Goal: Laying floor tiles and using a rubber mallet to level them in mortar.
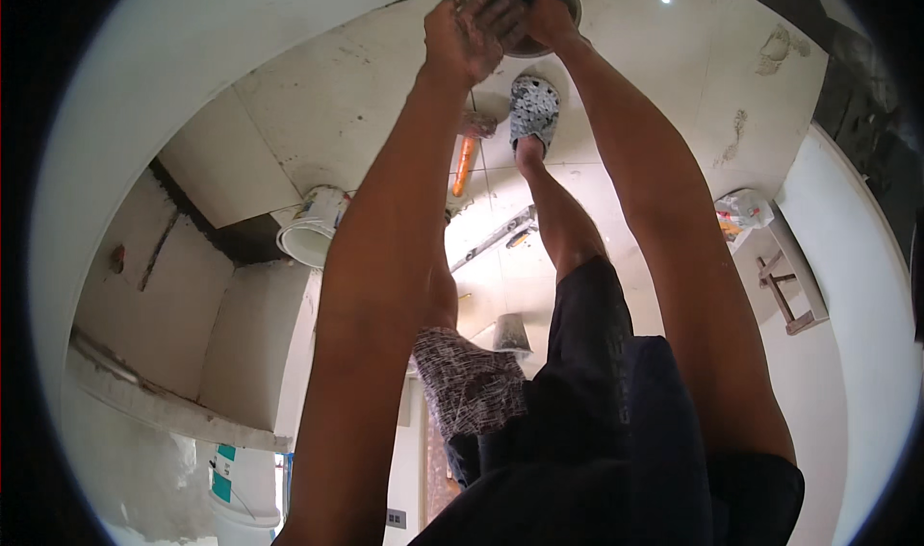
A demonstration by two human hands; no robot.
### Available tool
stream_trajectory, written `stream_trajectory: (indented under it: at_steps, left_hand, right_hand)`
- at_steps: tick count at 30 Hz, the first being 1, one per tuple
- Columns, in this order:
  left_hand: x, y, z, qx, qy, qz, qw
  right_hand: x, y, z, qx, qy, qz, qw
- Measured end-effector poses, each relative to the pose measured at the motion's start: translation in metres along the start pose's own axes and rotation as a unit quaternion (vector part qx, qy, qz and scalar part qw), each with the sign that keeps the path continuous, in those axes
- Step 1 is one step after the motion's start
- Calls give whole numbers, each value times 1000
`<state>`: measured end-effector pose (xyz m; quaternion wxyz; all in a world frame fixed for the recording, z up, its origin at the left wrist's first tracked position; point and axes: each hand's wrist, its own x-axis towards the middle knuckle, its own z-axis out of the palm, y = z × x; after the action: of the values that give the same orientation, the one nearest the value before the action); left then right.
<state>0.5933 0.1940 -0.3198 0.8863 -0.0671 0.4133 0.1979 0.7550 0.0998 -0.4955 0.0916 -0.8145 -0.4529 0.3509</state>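
At the top of the head view, a round bucket (575, 2) with dark contents stands on the tiled floor. My left hand (470, 34) is over its left rim, palm showing, fingers stretched out and apart, with nothing in it. The palm looks wet or smeared. Reaching down inside the bucket is my right hand (549, 17); its fingers are lost in the dark, so their pose is hidden. Just below the bucket is my foot in a grey speckled clog (534, 111). A mallet with an orange handle (463, 166) lies left of that foot.
A white bucket (310, 228) stands at the left, by a cut opening. Between my legs lie a spirit level (494, 235) and a small yellow-black tool (521, 237). A grey tub (512, 334) is nearer. A plastic bag (743, 211) and a wooden-handled trowel (791, 291) are at the right.
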Motion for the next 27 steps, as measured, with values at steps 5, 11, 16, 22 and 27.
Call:
stream_trajectory:
  at_steps: [5,11,16,22,27]
  left_hand:
    - [66,-17,-30,-37,76,-4,996]
    - [145,-38,-82,-53,99,34,993]
    - [190,-46,-111,0,200,29,979]
    - [200,-53,-108,-46,192,21,980]
    - [190,-64,-105,-97,179,-5,979]
  right_hand:
    - [28,57,60,-195,1,-133,972]
    - [45,84,96,-538,-183,-201,798]
    - [33,63,63,-8,-50,111,993]
    - [-22,-50,-46,580,-1,292,760]
    - [-81,-108,-76,262,137,-205,933]
